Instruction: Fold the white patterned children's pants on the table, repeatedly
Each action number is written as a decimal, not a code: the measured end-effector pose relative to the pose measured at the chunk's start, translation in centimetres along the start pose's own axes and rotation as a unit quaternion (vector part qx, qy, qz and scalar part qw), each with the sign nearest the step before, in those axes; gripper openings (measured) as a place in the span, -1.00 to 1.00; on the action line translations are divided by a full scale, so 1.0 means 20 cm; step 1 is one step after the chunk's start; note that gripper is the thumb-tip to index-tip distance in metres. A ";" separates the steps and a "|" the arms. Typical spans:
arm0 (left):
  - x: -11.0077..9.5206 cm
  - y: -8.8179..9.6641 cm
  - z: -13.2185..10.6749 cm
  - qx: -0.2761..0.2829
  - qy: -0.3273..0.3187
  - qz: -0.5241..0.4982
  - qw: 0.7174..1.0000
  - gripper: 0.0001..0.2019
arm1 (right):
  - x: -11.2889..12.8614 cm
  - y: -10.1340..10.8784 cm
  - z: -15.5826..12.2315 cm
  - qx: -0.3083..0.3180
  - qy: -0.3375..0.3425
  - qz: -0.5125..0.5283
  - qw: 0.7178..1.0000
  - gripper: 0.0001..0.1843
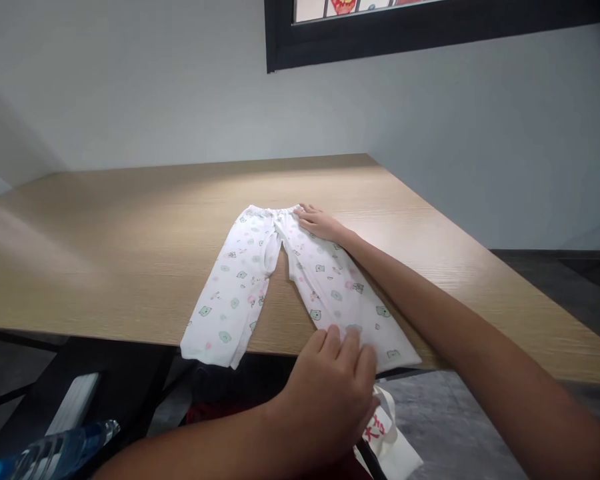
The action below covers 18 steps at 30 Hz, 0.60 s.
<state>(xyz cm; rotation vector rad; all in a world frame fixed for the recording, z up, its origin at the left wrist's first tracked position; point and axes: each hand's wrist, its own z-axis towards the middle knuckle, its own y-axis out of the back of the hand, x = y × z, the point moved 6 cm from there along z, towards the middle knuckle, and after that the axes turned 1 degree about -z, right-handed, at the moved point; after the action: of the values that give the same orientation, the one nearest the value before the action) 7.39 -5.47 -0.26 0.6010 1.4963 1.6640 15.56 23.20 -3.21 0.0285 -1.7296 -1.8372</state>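
Observation:
A pair of small white pants with green and pink animal prints lies spread on the table, waistband away from me and both leg ends over the near edge. My left hand is closed on the hem of the right-hand leg at that edge, fingers bent over the cloth and the thumb hidden from view. Farther up, my right hand rests flat at the right end of the gathered waistband, fingers stretched out. My right forearm runs along the outer side of that same leg.
The wooden table reaches back to a grey wall with a dark-framed window. Below its near edge are a water bottle on a black seat at left and a white bag with red writing.

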 end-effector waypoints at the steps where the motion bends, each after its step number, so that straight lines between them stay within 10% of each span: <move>1: 0.00 0.01 0.04 0.000 0.010 -0.002 1.000 -0.56 | -0.01 0.02 -0.01 -0.035 -0.020 0.031 0.999 -0.48; 6: 0.01 0.00 0.21 -0.021 0.047 -0.015 0.999 -0.46 | -0.07 0.16 -0.11 -0.215 -0.137 0.232 0.939 -0.55; 10: -0.02 -0.07 0.23 -0.006 -0.001 -0.005 1.000 -0.77 | -0.09 0.15 -0.14 -0.053 -0.212 0.363 0.906 -0.91; 13: 0.00 -0.02 0.22 -0.009 0.012 -0.080 0.997 -0.82 | -0.09 0.14 -0.16 0.067 -0.238 0.365 0.898 -0.64; 18: 0.23 0.23 -0.04 -0.159 0.248 -0.288 0.911 -0.59 | 0.09 0.21 -0.06 0.012 -0.191 0.368 0.910 -0.67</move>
<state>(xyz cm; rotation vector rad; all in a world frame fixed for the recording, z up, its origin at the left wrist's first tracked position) 3.05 -2.10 3.40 -0.4489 1.4917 1.5788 16.39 21.50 1.20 -0.9064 -1.6745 -1.2951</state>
